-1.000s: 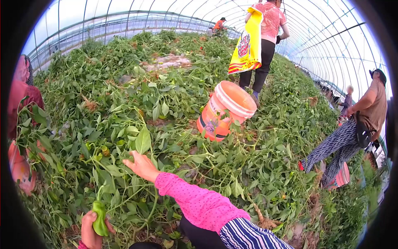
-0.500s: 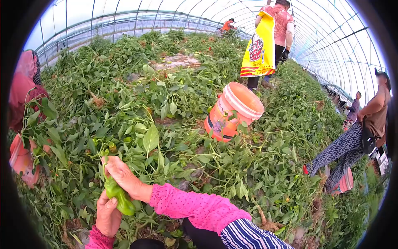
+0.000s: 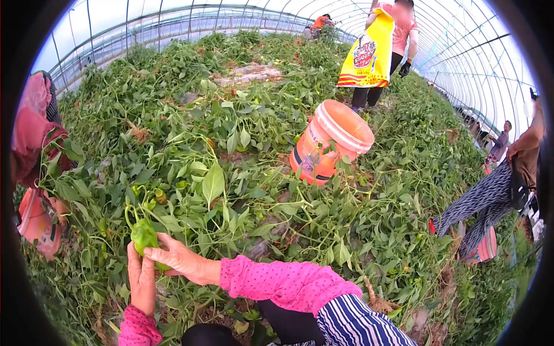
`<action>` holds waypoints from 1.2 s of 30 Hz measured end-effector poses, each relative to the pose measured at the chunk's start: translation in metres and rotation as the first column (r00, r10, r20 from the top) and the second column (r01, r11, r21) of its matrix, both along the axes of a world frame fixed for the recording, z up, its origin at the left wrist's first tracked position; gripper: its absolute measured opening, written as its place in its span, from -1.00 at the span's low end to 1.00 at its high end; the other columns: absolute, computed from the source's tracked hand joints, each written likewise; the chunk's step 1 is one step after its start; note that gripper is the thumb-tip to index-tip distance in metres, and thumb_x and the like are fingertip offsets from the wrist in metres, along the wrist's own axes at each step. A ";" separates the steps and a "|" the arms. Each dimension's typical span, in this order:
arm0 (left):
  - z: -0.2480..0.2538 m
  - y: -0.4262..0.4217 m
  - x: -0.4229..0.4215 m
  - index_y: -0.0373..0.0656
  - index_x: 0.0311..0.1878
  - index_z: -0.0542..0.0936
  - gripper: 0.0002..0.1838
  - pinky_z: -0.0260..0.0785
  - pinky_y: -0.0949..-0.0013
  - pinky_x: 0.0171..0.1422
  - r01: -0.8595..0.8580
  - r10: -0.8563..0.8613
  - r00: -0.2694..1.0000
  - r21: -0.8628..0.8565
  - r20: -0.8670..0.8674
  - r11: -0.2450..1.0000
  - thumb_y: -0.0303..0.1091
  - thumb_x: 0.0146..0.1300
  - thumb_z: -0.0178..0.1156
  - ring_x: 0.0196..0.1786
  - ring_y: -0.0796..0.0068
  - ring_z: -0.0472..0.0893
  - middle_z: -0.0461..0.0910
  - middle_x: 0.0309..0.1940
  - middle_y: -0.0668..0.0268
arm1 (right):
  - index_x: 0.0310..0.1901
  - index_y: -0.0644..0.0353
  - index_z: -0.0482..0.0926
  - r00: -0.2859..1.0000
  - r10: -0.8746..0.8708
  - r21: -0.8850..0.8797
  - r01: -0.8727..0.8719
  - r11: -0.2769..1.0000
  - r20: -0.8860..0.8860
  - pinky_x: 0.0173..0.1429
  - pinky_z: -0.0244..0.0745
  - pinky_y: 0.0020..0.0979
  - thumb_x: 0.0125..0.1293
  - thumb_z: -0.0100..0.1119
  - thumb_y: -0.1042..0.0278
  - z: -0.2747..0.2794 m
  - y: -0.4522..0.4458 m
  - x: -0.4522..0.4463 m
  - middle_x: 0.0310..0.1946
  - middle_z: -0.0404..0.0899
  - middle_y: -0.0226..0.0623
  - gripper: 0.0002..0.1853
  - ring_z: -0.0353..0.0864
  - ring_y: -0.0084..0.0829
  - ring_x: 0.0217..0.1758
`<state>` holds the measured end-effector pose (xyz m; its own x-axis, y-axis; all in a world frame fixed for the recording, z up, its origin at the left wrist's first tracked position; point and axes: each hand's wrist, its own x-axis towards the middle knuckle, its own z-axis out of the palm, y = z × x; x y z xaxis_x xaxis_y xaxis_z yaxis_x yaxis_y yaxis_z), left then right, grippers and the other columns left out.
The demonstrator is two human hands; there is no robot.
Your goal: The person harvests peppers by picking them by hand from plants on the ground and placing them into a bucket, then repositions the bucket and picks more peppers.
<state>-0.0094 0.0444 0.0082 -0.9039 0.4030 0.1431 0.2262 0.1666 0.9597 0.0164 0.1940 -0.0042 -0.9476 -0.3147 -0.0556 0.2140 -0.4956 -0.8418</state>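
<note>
At the lower left, a green pepper point(image 3: 143, 236) with long curved stems is held upright between my two hands. My left hand point(image 3: 142, 277) supports it from the left and below, its fingers pressed against the pepper. From the right, my right hand point(image 3: 183, 260) grips it with the thumb across its front. The lower part of the pepper is mostly covered by my fingers. Just above it, small yellowish-green peppers point(image 3: 160, 196) show among the leaves.
An orange bucket point(image 3: 332, 141) stands tilted among uprooted plants point(image 3: 277, 196). Behind it a person carries a yellow sack point(image 3: 367, 55). Other people are at the left edge, right edge and far back. A second bucket point(image 3: 39, 222) is at far left.
My right hand has come from the leaves to the pepper, which has moved up and now stands more upright between both hands. The person with the yellow sack has turned.
</note>
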 end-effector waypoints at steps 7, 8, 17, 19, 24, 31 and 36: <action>0.017 0.024 0.025 -0.18 0.40 -0.14 -0.16 0.48 0.36 -0.18 0.363 -0.362 0.916 0.023 0.175 0.931 -0.09 0.25 0.11 -0.21 0.28 0.61 0.16 0.24 -0.17 | 0.22 -0.03 0.23 0.980 -0.117 -0.024 0.123 0.992 0.159 0.08 0.35 -0.26 0.15 0.20 -0.09 -0.017 0.048 0.032 0.03 0.36 -0.30 -0.34 0.51 -0.48 -0.10; 0.006 0.021 0.026 -0.16 0.41 -0.16 -0.16 0.48 0.37 -0.17 0.353 -0.350 0.926 0.006 0.141 0.936 -0.11 0.25 0.11 -0.31 0.31 0.62 0.20 0.19 -0.20 | 0.14 -0.03 0.29 0.967 -0.155 -0.052 0.169 0.984 0.200 -0.01 0.41 -0.30 0.18 0.20 -0.03 -0.018 0.061 0.041 -0.12 0.44 -0.36 -0.45 0.57 -0.51 -0.30; -0.027 -0.046 0.008 -0.25 0.29 0.11 -0.34 0.40 0.50 -0.34 0.172 -0.098 0.939 -0.202 0.329 0.964 -0.10 0.24 0.07 -0.45 0.43 0.62 0.55 -0.19 0.10 | 0.05 0.14 0.29 0.590 -0.806 0.205 0.796 0.570 -0.050 -0.11 0.47 -0.39 0.20 0.00 -0.27 0.087 0.373 0.043 -0.25 0.55 -0.30 -0.37 0.60 -0.37 -0.14; -0.039 -0.054 0.006 -0.27 0.25 0.16 -0.37 0.38 0.53 -0.39 0.146 -0.071 0.944 -0.216 0.323 0.965 -0.11 0.23 0.07 -0.46 0.45 0.61 0.57 -0.23 0.13 | 0.14 0.11 0.24 0.519 -0.854 0.075 0.851 0.520 0.039 -0.01 0.38 -0.37 0.20 -0.04 -0.34 0.086 0.445 0.036 -0.01 0.46 -0.15 -0.29 0.60 -0.22 -0.05; -0.044 -0.060 -0.001 -0.34 0.13 0.29 -0.48 0.44 0.47 -0.37 0.163 -0.071 0.926 -0.222 0.371 0.961 -0.21 0.19 0.10 -0.39 0.44 0.58 0.58 -0.30 0.13 | 0.17 0.25 0.27 0.709 -0.704 0.628 0.565 0.535 -0.038 -0.16 0.41 -0.40 0.25 0.09 -0.01 0.048 0.320 0.016 -0.08 0.54 -0.13 -0.40 0.66 -0.34 -0.19; -0.028 -0.047 0.000 -0.42 -0.03 0.40 -0.55 0.53 0.35 -0.23 0.289 -0.226 0.921 -0.165 0.319 0.943 -0.22 0.18 0.19 -0.25 0.38 0.58 0.53 -0.27 0.11 | -0.05 0.24 0.42 0.879 0.143 0.888 0.435 0.148 -0.455 0.08 0.28 -0.15 0.18 0.09 0.17 -0.021 0.106 0.007 -0.09 0.41 -0.16 -0.62 0.35 -0.20 0.08; -0.003 -0.061 -0.006 -0.40 -0.08 0.42 -0.59 0.52 0.35 -0.25 0.241 -0.209 0.941 -0.094 0.267 0.966 -0.21 0.20 0.20 -0.29 0.40 0.56 0.53 -0.30 0.13 | -0.22 0.19 0.41 0.669 0.411 0.781 0.577 0.238 -0.619 -0.09 0.26 -0.18 0.08 0.18 0.19 -0.040 0.024 0.018 -0.26 0.35 -0.26 -0.69 0.36 -0.27 -0.10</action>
